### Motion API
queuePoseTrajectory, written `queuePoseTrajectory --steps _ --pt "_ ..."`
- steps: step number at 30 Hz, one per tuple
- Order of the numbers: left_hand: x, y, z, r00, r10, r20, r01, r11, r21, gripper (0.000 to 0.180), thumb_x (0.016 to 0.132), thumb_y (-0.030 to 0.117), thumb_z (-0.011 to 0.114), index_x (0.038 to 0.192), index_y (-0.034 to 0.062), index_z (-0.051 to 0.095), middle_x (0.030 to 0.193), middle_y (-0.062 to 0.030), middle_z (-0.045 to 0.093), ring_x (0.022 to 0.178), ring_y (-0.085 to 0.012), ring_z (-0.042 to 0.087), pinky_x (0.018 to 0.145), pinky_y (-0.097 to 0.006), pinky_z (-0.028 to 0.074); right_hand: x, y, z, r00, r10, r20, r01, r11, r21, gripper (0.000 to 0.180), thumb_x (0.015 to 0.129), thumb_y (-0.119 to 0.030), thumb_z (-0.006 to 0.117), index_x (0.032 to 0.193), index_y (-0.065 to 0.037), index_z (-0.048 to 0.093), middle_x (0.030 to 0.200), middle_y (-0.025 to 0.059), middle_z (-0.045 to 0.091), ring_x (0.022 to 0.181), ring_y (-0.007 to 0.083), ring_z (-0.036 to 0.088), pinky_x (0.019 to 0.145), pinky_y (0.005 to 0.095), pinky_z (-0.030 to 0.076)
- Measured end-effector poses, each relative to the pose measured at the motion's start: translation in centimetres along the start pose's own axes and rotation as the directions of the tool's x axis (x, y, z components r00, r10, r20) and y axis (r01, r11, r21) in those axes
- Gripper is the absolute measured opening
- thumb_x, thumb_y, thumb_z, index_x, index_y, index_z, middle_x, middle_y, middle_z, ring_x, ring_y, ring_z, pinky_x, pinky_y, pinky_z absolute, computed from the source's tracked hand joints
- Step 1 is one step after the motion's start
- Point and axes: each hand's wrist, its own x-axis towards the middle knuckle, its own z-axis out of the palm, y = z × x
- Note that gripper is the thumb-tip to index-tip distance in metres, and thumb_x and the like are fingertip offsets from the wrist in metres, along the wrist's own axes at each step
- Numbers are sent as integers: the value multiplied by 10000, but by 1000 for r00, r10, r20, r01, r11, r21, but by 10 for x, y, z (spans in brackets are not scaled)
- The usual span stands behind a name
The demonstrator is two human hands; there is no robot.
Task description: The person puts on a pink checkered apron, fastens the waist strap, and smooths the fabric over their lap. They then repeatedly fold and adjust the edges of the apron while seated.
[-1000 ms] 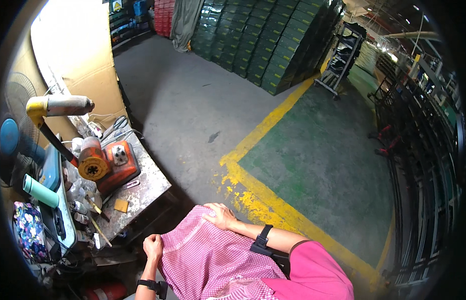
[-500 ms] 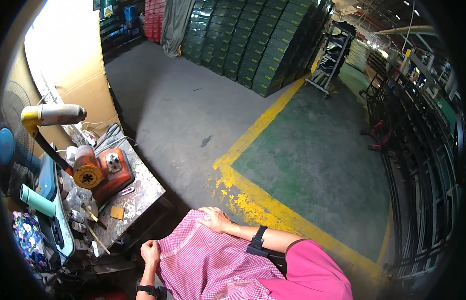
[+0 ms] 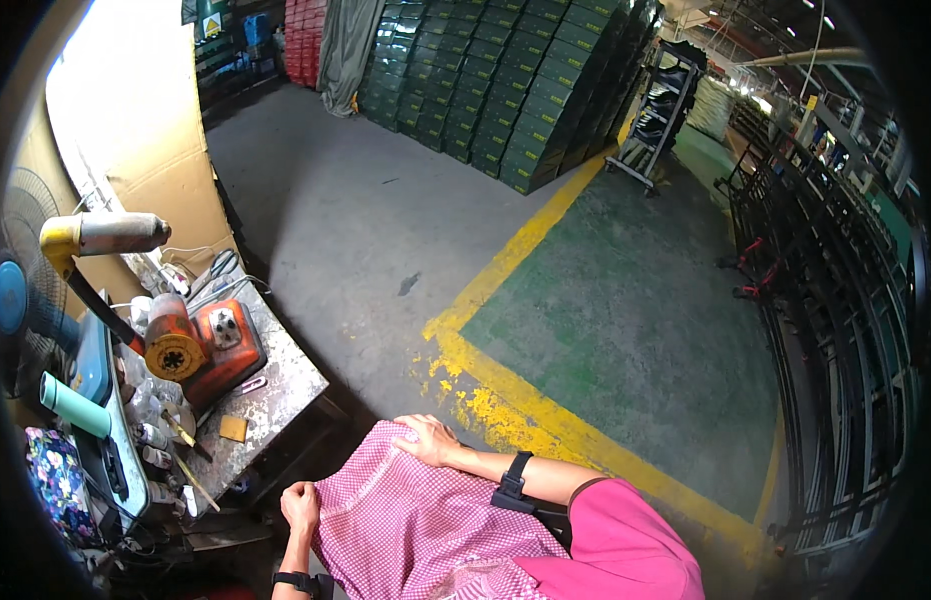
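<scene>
A pink-and-white checked apron spreads over my lap at the bottom of the view, with a pale seam along its left part. At its left edge my left hand is closed, pinching the fabric between thumb and curled fingers. My right hand lies over the far upper corner, thumb and fingers bent round the fabric; some of the fingertips are hidden. Both wrists wear black straps, and a pink sleeve covers my right upper arm.
To my left stands a worn workbench holding an orange machine, a yellow sponge-like block, brushes and a mint-green tumbler. Stacked dark green boxes rise ahead. A wheeled rack and black metal racks stand to the right.
</scene>
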Motion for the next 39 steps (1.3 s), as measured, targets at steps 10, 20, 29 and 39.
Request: queuePoseTrajectory --steps 10,20,29,39 --pt "-1 -3 1 1000 -2 9 2 1000 -27 270 777 233 560 829 11 704 675 -187 644 625 -258 649 617 -360 479 -1 -3 -3 999 19 29 -18 999 -30 544 837 -454 578 1258 -115 522 1270 134 532 1184 333 479 1007 439 384" --pt "-2 7 -4 999 -35 36 35 999 -1 290 790 255 561 866 17 708 750 -188 670 710 -288 673 678 -368 502 -1 0 -1 1000 -10 -11 10 1000 -4 527 824 -442 593 1231 -110 545 1232 132 560 1172 322 487 1005 429 374" --pt "-2 7 -4 998 -42 36 42 999 12 293 791 259 559 866 20 710 756 -190 670 713 -289 674 678 -366 506 0 0 -1 1000 9 8 -9 1000 12 544 829 -467 578 1240 -111 541 1250 138 549 1182 332 476 1011 443 367" --pt "-1 2 -1 1000 -19 8 19 1000 13 293 785 262 560 862 25 714 769 -196 669 715 -300 674 683 -374 508 0 -3 -1 1000 4 28 -5 1000 30 560 828 -484 571 1251 -118 532 1273 134 535 1198 333 458 1010 461 363"
